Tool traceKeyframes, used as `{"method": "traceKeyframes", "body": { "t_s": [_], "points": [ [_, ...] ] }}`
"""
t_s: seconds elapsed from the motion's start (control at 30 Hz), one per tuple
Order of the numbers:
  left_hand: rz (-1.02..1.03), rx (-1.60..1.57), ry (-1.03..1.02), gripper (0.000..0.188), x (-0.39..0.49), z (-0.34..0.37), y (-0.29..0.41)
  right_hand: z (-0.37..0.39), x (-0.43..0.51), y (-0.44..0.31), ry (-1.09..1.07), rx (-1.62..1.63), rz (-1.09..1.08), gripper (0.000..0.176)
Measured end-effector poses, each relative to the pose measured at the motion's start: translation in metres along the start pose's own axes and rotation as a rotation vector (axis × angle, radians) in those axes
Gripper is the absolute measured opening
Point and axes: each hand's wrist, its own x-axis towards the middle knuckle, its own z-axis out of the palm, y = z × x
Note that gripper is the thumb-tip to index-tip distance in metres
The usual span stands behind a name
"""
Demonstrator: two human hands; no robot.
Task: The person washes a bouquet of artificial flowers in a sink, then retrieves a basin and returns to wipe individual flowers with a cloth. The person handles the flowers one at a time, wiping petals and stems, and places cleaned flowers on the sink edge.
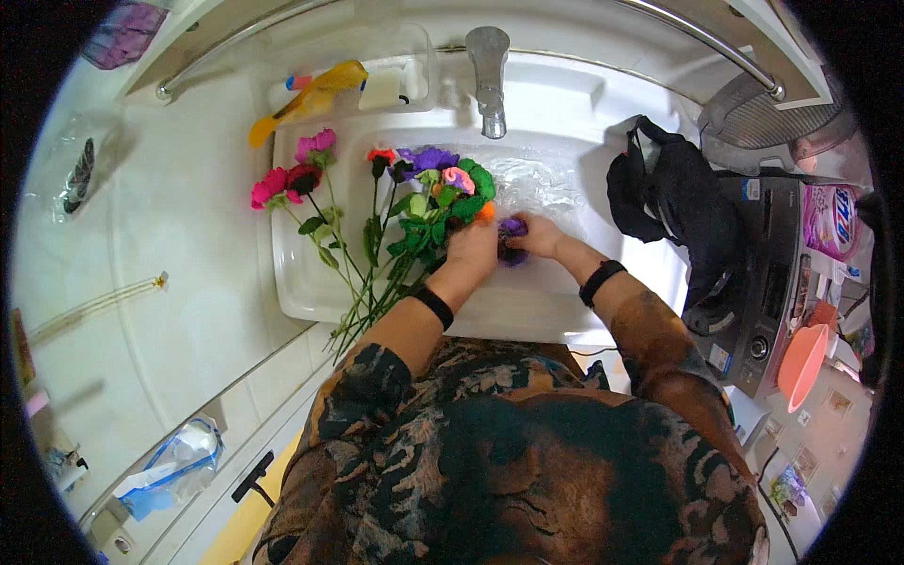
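A purple knitted-looking flower (514,227) with a dark underside lies between my two hands, low in the white washbasin (304,300). My right hand (540,236) pinches it from the right. Close against its left side is my left hand (474,247), curled, with its fingertips hidden. Beyond both hands, rippling water (533,176) covers the basin floor. Left of my left hand lies a bunch of yarn flowers with green leaves (417,233), their long stems passing beside my left forearm and over the front rim. Pink flowers (272,188) from it rest at the basin's left rim.
A chrome faucet (489,78) overhangs the basin. Behind on the left, a clear plastic bin (424,63) stands by a yellow comb-like object (318,92). A black cloth bag (664,191) rests on the right rim, against a dark appliance (759,282). A metal rail (706,42) crosses above.
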Motion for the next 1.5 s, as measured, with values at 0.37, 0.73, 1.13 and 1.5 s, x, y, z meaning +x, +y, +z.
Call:
{"method": "traceKeyframes", "body": {
  "t_s": [0.37, 0.73, 1.13, 1.5],
  "points": [
    [-0.009, 0.177, 0.101, 0.054, -0.034, -0.011, -0.018, -0.007, 0.012, -0.002, 0.164, -0.075, 0.013, 0.048],
    [0.069, 0.138, 0.081, 0.039, -0.034, -0.009, -0.019, -0.005, 0.015, 0.005, 0.146, -0.057, 0.028, 0.053],
    [-0.003, 0.117, 0.019, 0.044, -0.035, -0.012, -0.016, -0.012, -0.025, -0.037, -0.137, 1.216, 0.199, 0.037],
    [0.184, -0.003, 0.117, 0.023, -0.065, -0.041, -0.005, -0.033, -0.084, -0.126, 0.403, 0.355, -0.742, 0.026]
  ]
}}
